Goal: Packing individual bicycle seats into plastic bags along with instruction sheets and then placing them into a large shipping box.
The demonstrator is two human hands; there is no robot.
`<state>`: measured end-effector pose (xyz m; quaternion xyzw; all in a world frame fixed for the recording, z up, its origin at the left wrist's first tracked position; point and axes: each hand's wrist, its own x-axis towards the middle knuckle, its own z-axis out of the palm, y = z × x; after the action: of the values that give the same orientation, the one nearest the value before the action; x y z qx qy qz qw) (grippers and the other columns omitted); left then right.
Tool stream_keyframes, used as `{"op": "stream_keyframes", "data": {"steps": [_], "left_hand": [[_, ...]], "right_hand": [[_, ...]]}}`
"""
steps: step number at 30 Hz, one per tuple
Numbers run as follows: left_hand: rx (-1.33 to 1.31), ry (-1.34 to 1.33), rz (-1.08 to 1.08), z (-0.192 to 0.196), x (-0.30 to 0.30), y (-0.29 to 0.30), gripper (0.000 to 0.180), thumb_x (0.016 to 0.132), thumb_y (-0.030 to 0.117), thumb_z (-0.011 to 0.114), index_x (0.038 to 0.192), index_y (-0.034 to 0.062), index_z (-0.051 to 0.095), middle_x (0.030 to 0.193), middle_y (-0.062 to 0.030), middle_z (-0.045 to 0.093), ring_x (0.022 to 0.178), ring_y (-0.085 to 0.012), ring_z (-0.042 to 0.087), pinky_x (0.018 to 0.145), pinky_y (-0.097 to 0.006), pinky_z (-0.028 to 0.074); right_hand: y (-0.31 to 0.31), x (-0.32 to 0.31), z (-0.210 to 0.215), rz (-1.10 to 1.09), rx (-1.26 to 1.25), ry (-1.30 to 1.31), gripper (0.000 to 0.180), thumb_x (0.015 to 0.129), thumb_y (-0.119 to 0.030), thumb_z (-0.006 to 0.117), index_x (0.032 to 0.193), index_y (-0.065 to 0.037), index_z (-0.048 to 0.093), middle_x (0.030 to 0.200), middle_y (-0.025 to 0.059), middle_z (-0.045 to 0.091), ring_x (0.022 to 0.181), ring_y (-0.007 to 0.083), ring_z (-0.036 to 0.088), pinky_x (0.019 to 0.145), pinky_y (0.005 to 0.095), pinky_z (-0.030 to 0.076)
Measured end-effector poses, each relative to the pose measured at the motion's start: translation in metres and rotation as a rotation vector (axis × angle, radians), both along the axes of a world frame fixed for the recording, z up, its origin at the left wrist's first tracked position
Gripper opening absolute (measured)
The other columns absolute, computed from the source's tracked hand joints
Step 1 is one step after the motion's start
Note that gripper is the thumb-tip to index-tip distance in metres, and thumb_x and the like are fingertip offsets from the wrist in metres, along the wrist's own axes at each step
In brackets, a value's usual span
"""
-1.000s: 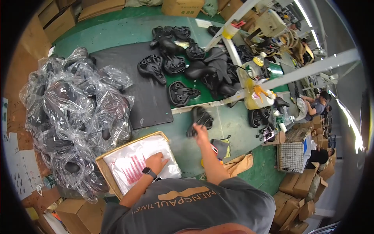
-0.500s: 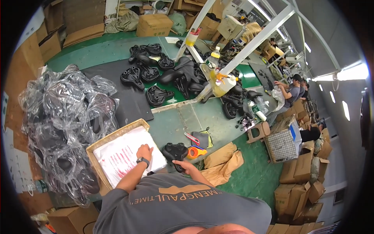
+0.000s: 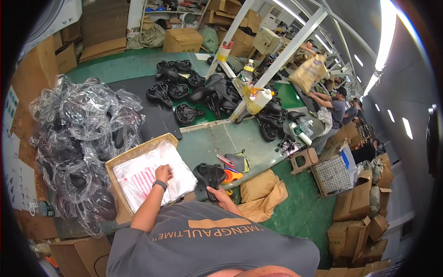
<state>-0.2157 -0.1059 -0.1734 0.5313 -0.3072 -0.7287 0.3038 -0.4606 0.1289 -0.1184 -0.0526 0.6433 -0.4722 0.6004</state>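
My right hand is wrapped round the narrow nose of a black bicycle saddle, whose underside faces up. Over a shallow tan box, the fingers of my left hand are curled in a pinch on a thin white plastic bag. That bag belongs to a flat stack with red print in the box. Just right of the saddle lie an orange ring-shaped thing, a red box cutter and a grey cloth.
Saddles wrapped in clear plastic are heaped at the left. Bare black saddles lie across the bench near a white metal post with bottles. Brown paper hangs at the bench edge. Co-workers are at the far right.
My left hand has gone from lying spread on the bag stack to a pinch, and the plastic by it is rumpled. The saddle has shifted slightly right. A co-worker's large tan sack has come into view.
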Motion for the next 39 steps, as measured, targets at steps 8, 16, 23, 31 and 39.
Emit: {"op": "stream_keyframes", "data": {"steps": [8, 16, 23, 31, 39], "left_hand": [[-0.535, -0.097, -0.363, 0.083, 0.061, 0.053, 0.03, 0.107, 0.018, 0.055, 0.12, -0.0002, 0.075, 0.105, -0.0071, 0.077, 0.094, -0.0159, 0.071, 0.077, -0.032, 0.057], [-0.424, 0.014, -0.24, 0.132, 0.116, 0.096, 0.023, 0.107, 0.01, 0.052, 0.117, -0.0009, 0.07, 0.102, -0.0073, 0.074, 0.09, -0.0157, 0.07, 0.085, -0.03, 0.057], [-0.143, 1.004, 0.719, 0.15, 0.234, 0.09, 0.017, 0.108, 0.018, 0.058, 0.112, 0.0061, 0.068, 0.103, -0.005, 0.073, 0.096, -0.0172, 0.068, 0.09, -0.035, 0.056], [-0.383, -0.048, 0.39, 0.203, 0.198, 0.055, 0.022, 0.104, 0.024, 0.07, 0.107, 0.0047, 0.08, 0.089, 0.0002, 0.068, 0.078, -0.0111, 0.058, 0.07, -0.026, 0.046], [-1.047, -0.039, -0.06, 0.266, 0.147, 0.1, 0.015, 0.1, 0.013, 0.07, 0.105, 0.0033, 0.079, 0.094, -0.0079, 0.071, 0.096, -0.0234, 0.067, 0.087, -0.038, 0.053]], "right_hand": [[-0.089, 0.044, 0.086, 0.255, -0.398, -0.296, 0.061, 0.095, -0.005, 0.076, 0.144, -0.006, 0.041, 0.13, 0.0184, 0.064, 0.105, 0.0348, 0.075, 0.085, 0.0437, 0.065], [-0.135, 0.126, 0.099, 0.588, -0.305, -0.524, 0.037, 0.098, -0.013, 0.074, 0.129, 0.0, 0.058, 0.101, 0.017, 0.072, 0.086, 0.0256, 0.075, 0.076, 0.036, 0.065], [-0.136, 0.107, 0.102, 0.337, -0.34, -0.663, 0.031, 0.099, -0.014, 0.075, 0.122, 0.002, 0.062, 0.101, 0.0158, 0.072, 0.087, 0.0262, 0.072, 0.082, 0.0387, 0.063], [-0.128, 0.128, 0.157, 0.895, -0.519, 0.065, 0.063, 0.078, -0.003, 0.083, 0.136, -0.003, 0.059, 0.112, 0.0117, 0.075, 0.098, 0.0251, 0.073, 0.088, 0.0383, 0.057], [-0.134, 0.138, 0.123, 0.86, -0.399, 1.134, 0.095, 0.077, -0.005, 0.084, 0.159, -0.007, 0.037, 0.119, 0.0238, 0.073, 0.11, 0.0405, 0.072, 0.096, 0.0445, 0.055]]}}
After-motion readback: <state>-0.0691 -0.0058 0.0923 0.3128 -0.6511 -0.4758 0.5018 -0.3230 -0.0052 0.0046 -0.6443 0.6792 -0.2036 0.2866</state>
